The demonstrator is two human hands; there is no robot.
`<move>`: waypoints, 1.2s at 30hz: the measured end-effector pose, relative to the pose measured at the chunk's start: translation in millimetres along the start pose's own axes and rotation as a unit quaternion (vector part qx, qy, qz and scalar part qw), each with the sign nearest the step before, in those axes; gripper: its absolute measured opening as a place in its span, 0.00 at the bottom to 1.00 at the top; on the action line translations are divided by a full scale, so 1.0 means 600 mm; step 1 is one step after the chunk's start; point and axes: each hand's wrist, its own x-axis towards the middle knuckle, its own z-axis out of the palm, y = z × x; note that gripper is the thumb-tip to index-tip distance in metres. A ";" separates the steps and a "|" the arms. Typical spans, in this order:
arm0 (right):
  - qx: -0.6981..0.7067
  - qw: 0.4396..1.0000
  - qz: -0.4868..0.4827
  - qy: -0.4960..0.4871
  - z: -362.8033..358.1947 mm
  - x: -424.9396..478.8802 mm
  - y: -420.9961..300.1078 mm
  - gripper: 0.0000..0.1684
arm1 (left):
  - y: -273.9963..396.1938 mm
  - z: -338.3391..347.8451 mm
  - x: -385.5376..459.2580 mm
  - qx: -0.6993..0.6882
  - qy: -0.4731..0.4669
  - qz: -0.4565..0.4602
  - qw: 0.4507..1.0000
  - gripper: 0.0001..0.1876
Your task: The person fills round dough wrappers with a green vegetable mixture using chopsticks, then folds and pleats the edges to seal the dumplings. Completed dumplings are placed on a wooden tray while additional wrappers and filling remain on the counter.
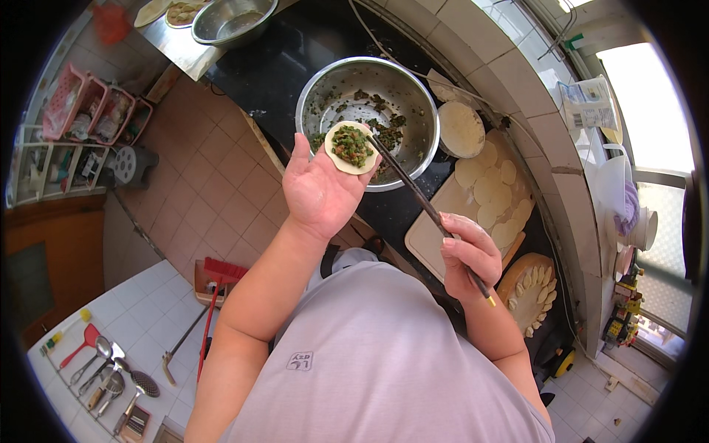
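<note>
My left hand [327,185] is palm up and holds a round dough wrapper [338,163] on its fingers, with a mound of chopped green filling [351,145] on it. Pinched in my right hand [471,252] are dark chopsticks [415,191], their tips at the filling's right edge. Beneath and beyond the wrapper stands a steel bowl [412,91] with more filling along its bottom. To the right, dough wrappers [492,194] lie spread on a board [426,232]. Shaped dumplings [545,288] sit around the edge of a round wooden board [518,282].
A bowl of flour [462,130] stands right of the steel bowl, on the black counter [266,72]. A second steel basin [235,22] is at the upper left. A cable [388,52] runs along the tiled wall. A red broom [224,269] stands lower left.
</note>
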 end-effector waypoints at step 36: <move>0.460 0.746 0.419 0.236 0.006 -0.007 0.095 0.06 | 0.022 -0.010 -0.010 0.083 0.029 -0.065 0.994 0.40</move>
